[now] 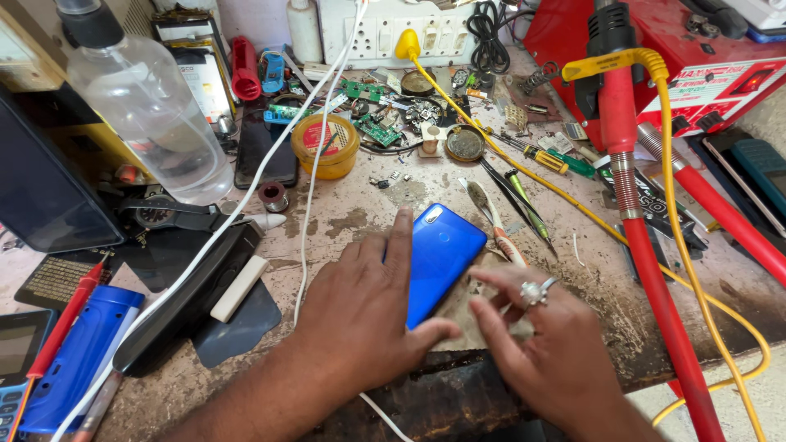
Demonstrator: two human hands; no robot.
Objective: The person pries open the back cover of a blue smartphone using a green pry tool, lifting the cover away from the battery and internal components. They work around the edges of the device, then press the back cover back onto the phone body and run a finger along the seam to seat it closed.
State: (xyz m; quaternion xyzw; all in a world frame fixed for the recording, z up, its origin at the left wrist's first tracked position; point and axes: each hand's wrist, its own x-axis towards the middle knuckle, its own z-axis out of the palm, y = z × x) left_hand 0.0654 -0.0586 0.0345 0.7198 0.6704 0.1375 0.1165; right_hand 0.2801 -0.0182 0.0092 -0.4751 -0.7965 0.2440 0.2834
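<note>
A blue phone (442,254) lies back side up near the front of the worn workbench (368,205). My left hand (368,311) rests flat on the phone's left side, index finger stretched along its edge and thumb under its near end. My right hand (544,340), wearing a ring, touches the bench just right of the phone, its fingers pinched near the phone's lower right edge. Whether they hold anything small is too hard to see.
Clear spray bottle (147,98) at back left, yellow paste tin (326,146), dark phone (266,151), circuit boards and parts behind. Screwdrivers (544,160) and tweezers to the right. Red soldering tools (647,245) with yellow cable cross the right side. Blue device (78,360) at front left.
</note>
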